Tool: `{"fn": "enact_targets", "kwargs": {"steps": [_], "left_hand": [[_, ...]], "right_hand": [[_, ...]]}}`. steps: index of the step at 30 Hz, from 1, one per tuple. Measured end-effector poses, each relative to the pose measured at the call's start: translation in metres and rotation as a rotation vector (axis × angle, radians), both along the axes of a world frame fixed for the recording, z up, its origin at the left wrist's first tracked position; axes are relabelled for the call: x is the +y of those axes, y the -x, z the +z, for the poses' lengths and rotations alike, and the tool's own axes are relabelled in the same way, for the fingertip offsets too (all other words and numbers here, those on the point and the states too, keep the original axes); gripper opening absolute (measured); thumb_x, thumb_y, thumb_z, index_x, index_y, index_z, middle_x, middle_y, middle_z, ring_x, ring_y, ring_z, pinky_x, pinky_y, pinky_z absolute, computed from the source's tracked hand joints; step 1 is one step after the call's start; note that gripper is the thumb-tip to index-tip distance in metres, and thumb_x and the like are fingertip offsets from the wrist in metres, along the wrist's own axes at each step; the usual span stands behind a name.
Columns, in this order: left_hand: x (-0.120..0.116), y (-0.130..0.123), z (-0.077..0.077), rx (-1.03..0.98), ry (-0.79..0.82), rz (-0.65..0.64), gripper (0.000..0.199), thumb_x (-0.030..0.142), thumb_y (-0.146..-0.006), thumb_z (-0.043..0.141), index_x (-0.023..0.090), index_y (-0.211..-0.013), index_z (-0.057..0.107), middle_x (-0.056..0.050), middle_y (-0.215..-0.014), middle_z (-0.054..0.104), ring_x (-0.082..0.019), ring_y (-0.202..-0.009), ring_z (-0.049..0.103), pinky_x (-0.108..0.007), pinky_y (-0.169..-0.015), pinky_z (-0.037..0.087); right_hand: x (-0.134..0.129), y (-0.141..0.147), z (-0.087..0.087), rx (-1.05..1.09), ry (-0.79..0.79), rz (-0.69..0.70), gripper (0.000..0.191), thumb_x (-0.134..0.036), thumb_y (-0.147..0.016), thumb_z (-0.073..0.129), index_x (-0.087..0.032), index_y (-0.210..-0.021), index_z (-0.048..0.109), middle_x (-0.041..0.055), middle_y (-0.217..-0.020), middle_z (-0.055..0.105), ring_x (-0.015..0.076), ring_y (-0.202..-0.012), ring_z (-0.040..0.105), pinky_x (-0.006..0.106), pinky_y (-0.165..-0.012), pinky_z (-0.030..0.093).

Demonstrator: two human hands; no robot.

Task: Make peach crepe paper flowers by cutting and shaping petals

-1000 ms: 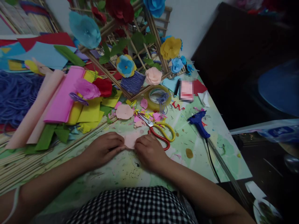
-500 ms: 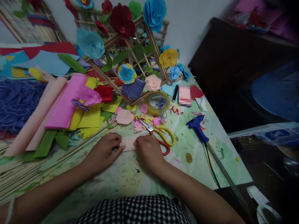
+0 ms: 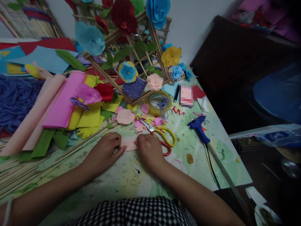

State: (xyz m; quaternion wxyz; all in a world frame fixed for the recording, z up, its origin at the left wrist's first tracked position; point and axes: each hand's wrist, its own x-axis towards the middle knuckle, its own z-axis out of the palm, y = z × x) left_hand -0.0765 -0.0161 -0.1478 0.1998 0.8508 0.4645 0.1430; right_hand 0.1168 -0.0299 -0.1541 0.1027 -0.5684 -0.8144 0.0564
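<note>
A pale pink strip of crepe paper (image 3: 129,143) lies low over the table, stretched between my two hands. My left hand (image 3: 107,149) is closed on its left end, thumb and fingers pinching. At the other end, my right hand (image 3: 150,150) grips the strip with bent fingers. Scissors (image 3: 162,133) with one yellow and one red handle lie just beyond my right hand, their blades pointing to the far left. A scallop-edged pale pink paper piece (image 3: 125,116) rests beyond the strip, beside small pink and yellow scraps (image 3: 141,121).
A blue glue gun (image 3: 199,129) with a black cord lies right. Behind stands a stick lattice (image 3: 110,78) with paper flowers, near a tape roll (image 3: 160,102). Left are crepe paper rolls (image 3: 66,99), purple yarn (image 3: 17,97) and thin sticks (image 3: 23,175). The table's right edge (image 3: 231,141) slopes away.
Both hands keep their hold on the pink strip, which looks slightly wider open between them. The view has shifted a little; the other things lie as before.
</note>
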Motion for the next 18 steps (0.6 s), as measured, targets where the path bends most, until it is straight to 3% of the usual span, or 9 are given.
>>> {"fn": "enact_targets", "kwargs": {"steps": [13,18], "left_hand": [[-0.0017,-0.0002,0.0,0.036,-0.068,0.005,0.03,0.036,-0.089,0.051,0.018,-0.064,0.052,-0.006,-0.083,0.057,-0.022,-0.083,0.054,-0.037,-0.077,0.045],[-0.0049,0.0038,-0.0082,0.017,-0.27,0.04,0.02,0.034,-0.088,0.053,0.018,-0.093,0.064,-0.012,-0.101,0.062,-0.028,-0.098,0.056,-0.045,-0.087,0.046]], "right_hand": [[0.0029,-0.0014,0.0028,-0.04,0.038,-0.016,0.019,-0.03,-0.094,0.052,-0.014,-0.087,0.06,0.0099,-0.079,0.069,0.0234,-0.077,0.061,0.034,-0.069,0.037],[0.0022,0.0002,0.0052,-0.034,0.052,-0.023,0.018,-0.028,-0.095,0.049,-0.014,-0.09,0.06,0.01,-0.081,0.068,0.0251,-0.079,0.061,0.035,-0.071,0.04]]}}
